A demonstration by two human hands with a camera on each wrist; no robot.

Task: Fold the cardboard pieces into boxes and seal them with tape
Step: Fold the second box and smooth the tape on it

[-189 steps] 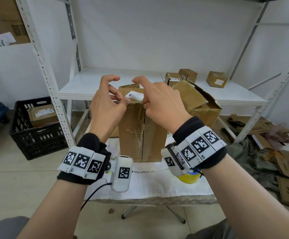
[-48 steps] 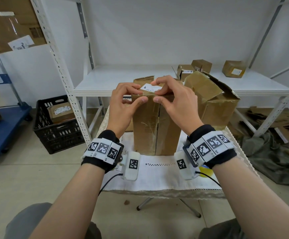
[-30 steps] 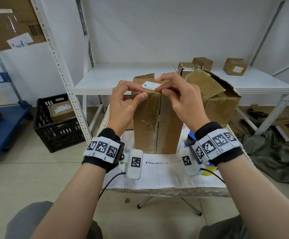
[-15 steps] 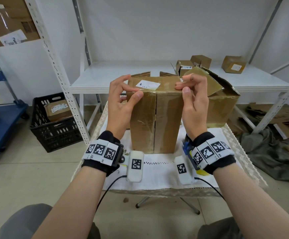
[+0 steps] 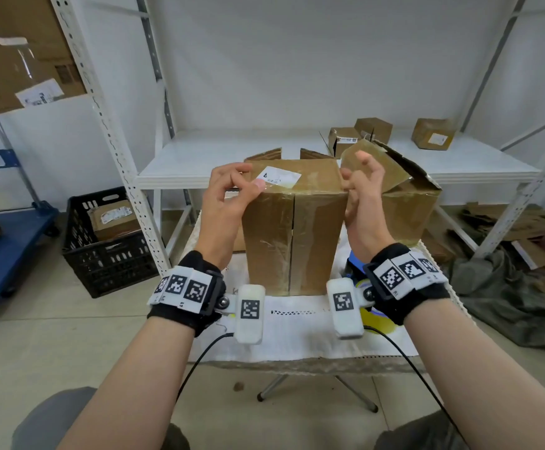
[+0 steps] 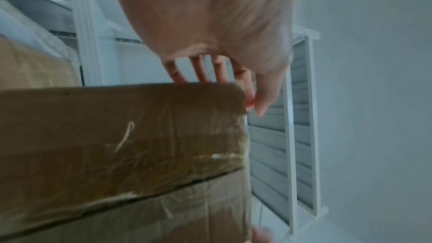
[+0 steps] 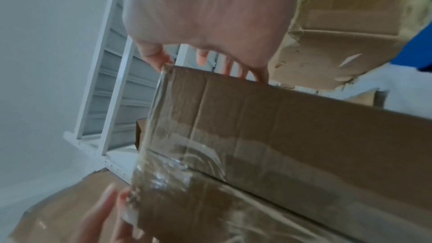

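The step in hand looked to be the taping of a folded box: the tall cardboard box stood upright on the white-clothed desk, near the middle and toward its far edge, with both hands at its top corners. Judged from this, the box was already folded and largely sealed, and the hands were pressing down or smoothing the last of the tape over the top edge. The next move would call for a firm rub along the top edge and down the corners so the tape lay flat, and then for setting this box aside and taking up another piece of cardboard.

The box was brown, taller than wide, with a seam running straight down the middle of its near face. Clear glossy tape covered much of that face and wrapped over the top edge, wrinkled in places. A small white label sat on the top, toward the left side. Behind it flaps stood up, though I could not tell whether they were its own.

The left hand rested at the top left corner, its thumb pressed against the edge beside the label, the other fingers loosely curled and gripping nothing. The right hand hovered at the top right corner, its fingers spread and half bent over the edge, holding nothing that I could make out.
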